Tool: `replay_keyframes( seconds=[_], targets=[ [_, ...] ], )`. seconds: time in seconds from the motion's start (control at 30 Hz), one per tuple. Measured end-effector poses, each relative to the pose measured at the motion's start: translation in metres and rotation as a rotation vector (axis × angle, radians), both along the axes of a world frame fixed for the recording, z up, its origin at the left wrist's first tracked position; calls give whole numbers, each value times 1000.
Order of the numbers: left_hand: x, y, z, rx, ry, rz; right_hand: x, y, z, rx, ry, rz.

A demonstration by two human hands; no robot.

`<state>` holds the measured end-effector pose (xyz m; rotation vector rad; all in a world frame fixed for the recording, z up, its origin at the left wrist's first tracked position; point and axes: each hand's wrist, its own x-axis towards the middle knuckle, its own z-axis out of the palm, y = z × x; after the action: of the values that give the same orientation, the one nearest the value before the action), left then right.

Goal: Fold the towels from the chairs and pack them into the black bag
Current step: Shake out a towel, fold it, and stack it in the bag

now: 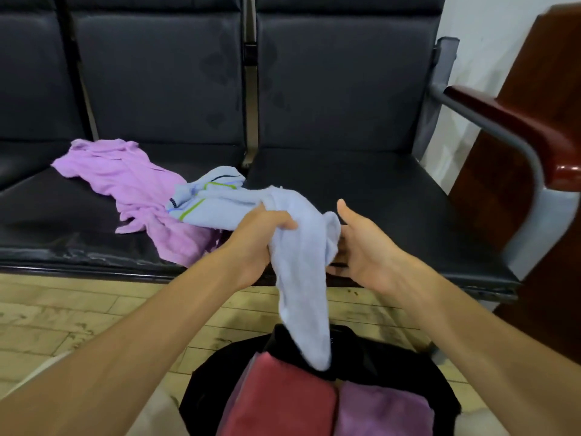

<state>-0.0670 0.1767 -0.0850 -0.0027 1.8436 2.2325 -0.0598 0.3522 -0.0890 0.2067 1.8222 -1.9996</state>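
Left hand point(261, 234) grips crumpled pale-blue striped terry towel point(301, 262) above open black fabric bag point(386, 360); right hand point(361, 247) spread wide beside towel.

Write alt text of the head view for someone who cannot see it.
The left hand grips a light blue towel, the right hand open beside it; its end hangs down to a black bag holding a folded red towel and purple towel. A crumpled lilac towel lies on the chair seat.
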Motion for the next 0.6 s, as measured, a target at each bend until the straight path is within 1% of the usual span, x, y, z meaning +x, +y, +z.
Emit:
replay_keyframes(
  seconds=[0.1, 0.17, 0.23, 0.33, 0.43, 0.5, 0.6],
  targets=[
    [7, -4, 0, -140, -22, -173, 3, 1, -2, 15, -6, -73],
    [10, -9, -1, -142, -72, -228, 5, -1, -3, 50, -20, -139],
    [10, -11, -3, -109, -114, -197, 7, -3, -2, 49, -21, -189],
    [9, -13, -6, -5, -185, -69, 8, -1, 4, 36, 36, -262],
    [9, -12, -7, 87, -226, -12, 6, 5, 4, 119, 99, -295],
    [9, -12, -9, 125, -245, 21, 7, 7, 4, 136, 107, -261],
    [8, -12, -14, 186, -282, 34, 8, 10, 4, 129, 78, -129]
  ],
)
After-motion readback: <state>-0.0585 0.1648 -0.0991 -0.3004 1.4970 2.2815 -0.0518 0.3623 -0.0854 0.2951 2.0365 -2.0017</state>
